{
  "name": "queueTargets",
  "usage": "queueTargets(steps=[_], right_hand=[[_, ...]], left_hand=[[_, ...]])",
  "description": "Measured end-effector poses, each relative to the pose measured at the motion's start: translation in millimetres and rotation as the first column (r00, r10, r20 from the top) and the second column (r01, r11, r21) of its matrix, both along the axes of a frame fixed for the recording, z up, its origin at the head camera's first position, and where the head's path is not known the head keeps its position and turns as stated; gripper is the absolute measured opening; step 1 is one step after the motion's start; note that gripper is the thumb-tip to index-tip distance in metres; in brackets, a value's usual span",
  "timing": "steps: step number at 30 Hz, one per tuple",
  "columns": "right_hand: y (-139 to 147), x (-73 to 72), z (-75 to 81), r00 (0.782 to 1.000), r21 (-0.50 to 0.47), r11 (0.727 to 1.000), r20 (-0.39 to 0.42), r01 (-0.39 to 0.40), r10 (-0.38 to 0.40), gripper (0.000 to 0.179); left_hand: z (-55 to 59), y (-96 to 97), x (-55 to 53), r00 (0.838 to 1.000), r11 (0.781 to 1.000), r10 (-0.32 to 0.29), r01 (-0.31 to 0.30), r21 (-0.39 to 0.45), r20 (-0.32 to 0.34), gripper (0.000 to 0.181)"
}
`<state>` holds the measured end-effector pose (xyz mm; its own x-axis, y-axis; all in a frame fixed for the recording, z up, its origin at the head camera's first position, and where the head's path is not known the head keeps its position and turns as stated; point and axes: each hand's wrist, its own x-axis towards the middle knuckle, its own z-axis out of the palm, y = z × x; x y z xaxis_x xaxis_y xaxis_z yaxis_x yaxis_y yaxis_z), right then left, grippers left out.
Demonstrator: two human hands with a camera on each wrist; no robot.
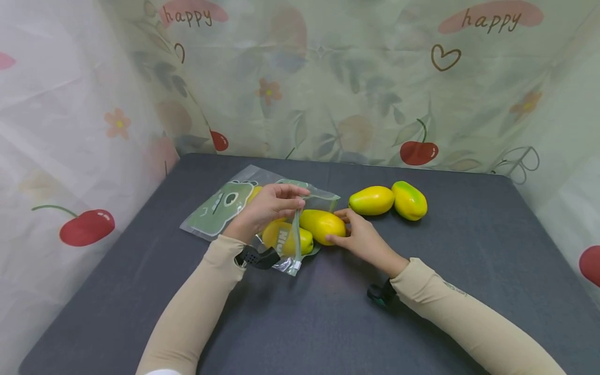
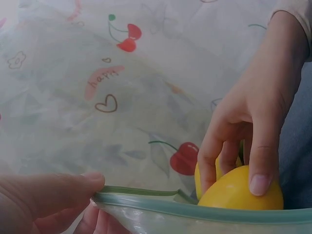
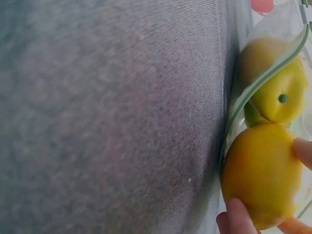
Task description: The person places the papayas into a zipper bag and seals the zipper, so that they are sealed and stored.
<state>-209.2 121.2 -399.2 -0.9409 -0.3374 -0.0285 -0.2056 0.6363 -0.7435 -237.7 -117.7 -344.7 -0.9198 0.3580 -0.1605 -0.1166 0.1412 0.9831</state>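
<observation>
A clear zip bag [image 1: 220, 208] with a green cartoon print lies on the table, its mouth to the right. My left hand [image 1: 267, 208] pinches the upper edge of that mouth, holding it raised; the green zip strip [image 2: 161, 200] runs from my fingers in the left wrist view. My right hand [image 1: 367, 240] grips a yellow mango [image 1: 324, 226] at the opening, thumb and fingers on its outer end. The mango's far end is inside the bag. Beside it another mango [image 3: 280, 95] lies in the bag, and a patch of yellow shows deeper in, partly hidden by my left hand.
Two more mangoes, one yellow [image 1: 372, 201] and one with a green patch [image 1: 410, 201], lie touching each other behind my right hand. The dark grey table [image 1: 328, 323] is bounded by a printed cloth [image 1: 328, 78] at the back and sides.
</observation>
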Motion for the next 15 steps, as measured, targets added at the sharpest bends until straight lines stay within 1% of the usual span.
queueTargets(steps=[6,11,15], right_hand=[[-4.9,-1.7,2.3,0.999,-0.028,1.0,0.04,0.0,0.001,0.066],[-6.8,-0.4,2.3,0.998,-0.058,0.998,0.064,0.019,-0.015,0.061],[-8.4,-0.1,1.8,0.997,-0.077,0.997,0.068,0.027,-0.022,0.056]], left_hand=[[1.1,0.1,0.8,1.0,1.0,0.002,-0.002,0.011,0.008,0.036],[0.9,-0.2,0.5,1.0,1.0,0.006,-0.006,0.017,0.009,0.034],[0.8,-0.8,0.4,1.0,1.0,0.004,-0.004,0.02,0.002,0.032]])
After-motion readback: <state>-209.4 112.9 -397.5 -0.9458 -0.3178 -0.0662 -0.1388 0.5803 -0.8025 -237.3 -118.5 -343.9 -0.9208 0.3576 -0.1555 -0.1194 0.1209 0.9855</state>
